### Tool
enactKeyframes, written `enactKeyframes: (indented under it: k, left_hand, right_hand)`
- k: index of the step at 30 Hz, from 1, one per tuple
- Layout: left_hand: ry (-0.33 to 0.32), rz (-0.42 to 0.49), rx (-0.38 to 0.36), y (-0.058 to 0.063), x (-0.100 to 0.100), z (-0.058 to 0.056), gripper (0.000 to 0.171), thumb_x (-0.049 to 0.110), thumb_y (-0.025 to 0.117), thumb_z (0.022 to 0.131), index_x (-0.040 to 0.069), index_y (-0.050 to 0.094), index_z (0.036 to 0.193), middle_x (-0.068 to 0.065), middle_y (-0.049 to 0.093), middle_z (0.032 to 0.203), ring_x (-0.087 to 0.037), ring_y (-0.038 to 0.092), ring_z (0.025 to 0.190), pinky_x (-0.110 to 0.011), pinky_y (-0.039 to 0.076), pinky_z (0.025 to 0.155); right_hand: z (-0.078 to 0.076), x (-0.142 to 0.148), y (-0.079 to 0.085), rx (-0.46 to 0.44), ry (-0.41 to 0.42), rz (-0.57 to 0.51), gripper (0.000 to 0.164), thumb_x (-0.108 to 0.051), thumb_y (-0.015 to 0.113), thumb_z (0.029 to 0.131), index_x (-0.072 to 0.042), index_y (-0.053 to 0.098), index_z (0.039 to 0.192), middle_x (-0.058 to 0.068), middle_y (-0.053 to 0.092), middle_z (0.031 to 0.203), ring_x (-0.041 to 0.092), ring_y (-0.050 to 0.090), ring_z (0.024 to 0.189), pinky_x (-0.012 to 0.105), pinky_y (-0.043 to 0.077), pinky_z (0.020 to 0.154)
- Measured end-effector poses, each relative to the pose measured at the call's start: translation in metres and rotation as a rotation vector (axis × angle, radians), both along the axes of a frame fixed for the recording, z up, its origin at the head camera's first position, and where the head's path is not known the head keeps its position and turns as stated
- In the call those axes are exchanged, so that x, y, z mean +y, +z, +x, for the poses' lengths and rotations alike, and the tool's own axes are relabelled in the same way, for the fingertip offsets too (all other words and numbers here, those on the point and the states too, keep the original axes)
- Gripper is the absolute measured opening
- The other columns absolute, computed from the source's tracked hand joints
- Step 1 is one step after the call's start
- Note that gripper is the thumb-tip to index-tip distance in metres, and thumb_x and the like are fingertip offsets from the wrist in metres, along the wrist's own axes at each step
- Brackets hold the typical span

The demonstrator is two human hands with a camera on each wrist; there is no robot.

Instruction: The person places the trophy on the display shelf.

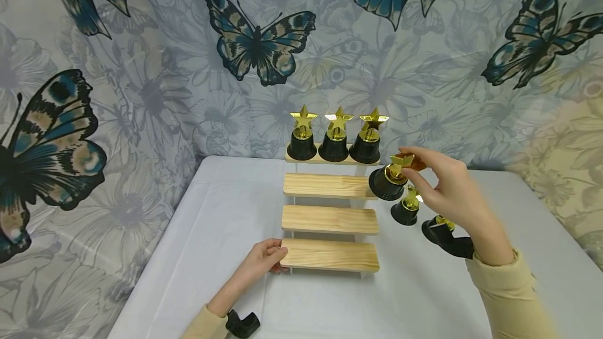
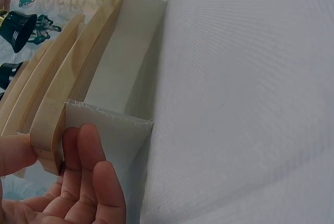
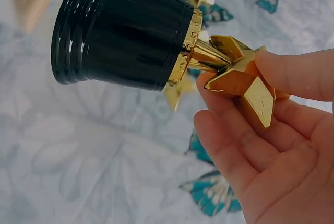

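Your right hand (image 1: pixel 443 184): fingers pinch star of gold-and-black trophy (image 1: pixel 387 184), held tilted by right end of second-highest shelf (image 1: pixel 325 185); contact with shelf, cannot tell. Your left hand (image 1: pixel 259 259): thumb and fingers grip left end of lowest shelf (image 1: pixel 330 254). Three trophies (image 1: pixel 334 149) upright in row on top shelf (image 1: pixel 325 161). Two more (image 1: pixel 404 214) on white-covered worktop (image 1: pixel 226 213), right of shelves, one partly hidden behind your right wrist.
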State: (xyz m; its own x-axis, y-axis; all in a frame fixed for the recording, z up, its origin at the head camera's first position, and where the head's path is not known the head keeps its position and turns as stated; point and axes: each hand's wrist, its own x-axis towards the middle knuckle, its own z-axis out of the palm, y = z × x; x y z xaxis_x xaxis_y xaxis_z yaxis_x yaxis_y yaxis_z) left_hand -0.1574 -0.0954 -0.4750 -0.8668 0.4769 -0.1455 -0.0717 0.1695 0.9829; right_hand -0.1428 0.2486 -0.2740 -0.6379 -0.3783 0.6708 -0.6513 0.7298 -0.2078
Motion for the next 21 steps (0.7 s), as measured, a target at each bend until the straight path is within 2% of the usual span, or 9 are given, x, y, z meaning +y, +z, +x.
enactKeyframes:
  k: [4, 9, 16, 21]
  left_hand:
    - [-0.003, 0.009, 0.002, 0.001, 0.0, 0.001, 0.057, 0.024, 0.05, 0.097, -0.02, 0.035, 0.129, -0.018, 0.066, 0.097, -0.02, 0.062, 0.072, -0.036, 0.052, 0.066]
    - [0.003, 0.005, 0.0, -0.001, -0.001, 0.001, 0.057, 0.025, 0.05, 0.098, -0.021, 0.035, 0.128, -0.017, 0.067, 0.093, -0.022, 0.062, 0.071, -0.036, 0.052, 0.064]
    - [0.007, 0.004, 0.005, -0.003, -0.002, 0.0, 0.057, 0.025, 0.051, 0.097, -0.021, 0.035, 0.128, -0.018, 0.066, 0.095, -0.018, 0.061, 0.07, -0.034, 0.052, 0.065]
    - [0.002, 0.003, 0.002, -0.003, -0.002, -0.001, 0.056, 0.024, 0.05, 0.097, -0.02, 0.035, 0.129, -0.018, 0.066, 0.095, -0.019, 0.061, 0.071, -0.034, 0.052, 0.065]
  right_hand:
    - [-0.009, -0.017, 0.003, -0.011, 0.058, 0.001, 0.048, 0.013, 0.069, 0.074, -0.001, 0.059, 0.119, 0.004, 0.065, 0.1, 0.009, 0.058, 0.081, 0.015, 0.041, 0.069]
    - [-0.021, -0.035, 0.003, -0.03, 0.123, -0.001, 0.045, 0.011, 0.068, 0.076, -0.001, 0.058, 0.119, 0.002, 0.065, 0.097, 0.012, 0.06, 0.079, 0.016, 0.042, 0.064]
    - [-0.038, -0.06, -0.003, -0.071, 0.235, -0.013, 0.04, 0.008, 0.067, 0.079, 0.001, 0.058, 0.118, 0.007, 0.065, 0.101, 0.015, 0.061, 0.081, 0.025, 0.048, 0.067]
    - [-0.049, -0.076, -0.006, -0.104, 0.284, -0.048, 0.039, 0.006, 0.067, 0.081, 0.001, 0.058, 0.119, 0.007, 0.065, 0.102, 0.016, 0.063, 0.083, 0.03, 0.05, 0.07]
